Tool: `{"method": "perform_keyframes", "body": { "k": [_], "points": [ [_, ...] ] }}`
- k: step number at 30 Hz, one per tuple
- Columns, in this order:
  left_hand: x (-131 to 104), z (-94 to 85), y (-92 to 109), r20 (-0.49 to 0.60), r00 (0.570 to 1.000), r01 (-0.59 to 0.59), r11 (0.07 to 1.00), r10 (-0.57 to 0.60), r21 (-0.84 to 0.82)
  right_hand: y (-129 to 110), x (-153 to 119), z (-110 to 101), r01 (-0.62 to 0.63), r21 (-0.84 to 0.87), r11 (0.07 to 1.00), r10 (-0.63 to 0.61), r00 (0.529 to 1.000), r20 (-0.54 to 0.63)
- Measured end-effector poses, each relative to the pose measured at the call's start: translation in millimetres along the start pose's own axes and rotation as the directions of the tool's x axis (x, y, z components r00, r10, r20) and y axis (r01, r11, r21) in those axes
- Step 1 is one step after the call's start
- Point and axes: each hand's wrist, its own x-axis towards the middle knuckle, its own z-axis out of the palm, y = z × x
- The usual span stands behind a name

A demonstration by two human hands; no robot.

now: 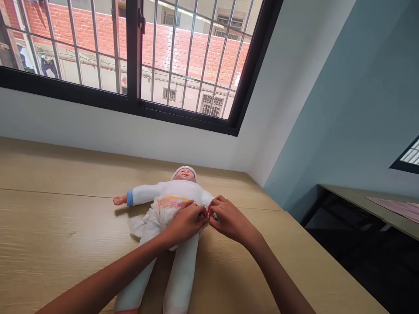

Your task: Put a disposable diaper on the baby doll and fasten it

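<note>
A baby doll (181, 188) in white clothes and a cap lies on its back, head toward the window and legs toward me. Round its hips is a white diaper (159, 214) with an orange and pink print at the waist. My left hand (193, 220) rests over the diaper's right side with its fingers closed in a pinch on the diaper's edge. Close against it, my right hand (224, 216) is also closed, thumb and fingers pinching at the same side edge. The exact bit of diaper between the fingertips is mostly hidden.
The doll lies on a light wooden table (72, 257), whose right edge slants down toward me. Behind it are a white wall and a barred window (193, 56). Off to the right stands another table (360, 203) with a pink cloth (397, 208) on it.
</note>
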Motion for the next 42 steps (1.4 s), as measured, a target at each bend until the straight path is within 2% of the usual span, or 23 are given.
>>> {"method": "perform_keyframes", "body": {
  "k": [7, 14, 23, 31, 42],
  "points": [
    [1, -4.3, 4, 0.002, 1.000, 0.020, 0.998, -0.020, -0.055, 14, -6, -12, 0.018, 0.103, 0.995, -0.018, 1.000, 0.005],
    [0, -5.1, 4, -0.003, 1.000, 0.031, 0.998, -0.031, -0.045, 4, -1, -4, -0.014, -0.057, 0.998, 0.013, 1.000, -0.014],
    [0, -6.5, 7, -0.009, 1.000, 0.027, 0.999, -0.027, -0.021, -1, -1, -2, 0.042, -0.154, 0.987, -0.048, 0.998, -0.036],
    [0, -7.3, 10, -0.004, 0.999, 0.034, 0.999, -0.034, -0.006, -2, 2, 6, 0.065, -0.274, 0.960, -0.070, 0.997, -0.010],
    [1, -3.7, 5, -0.067, 0.997, 0.022, 0.999, -0.025, -0.038, 3, -3, -12, 0.021, -0.098, 0.995, -0.029, 0.996, -0.083]
  ]
}}
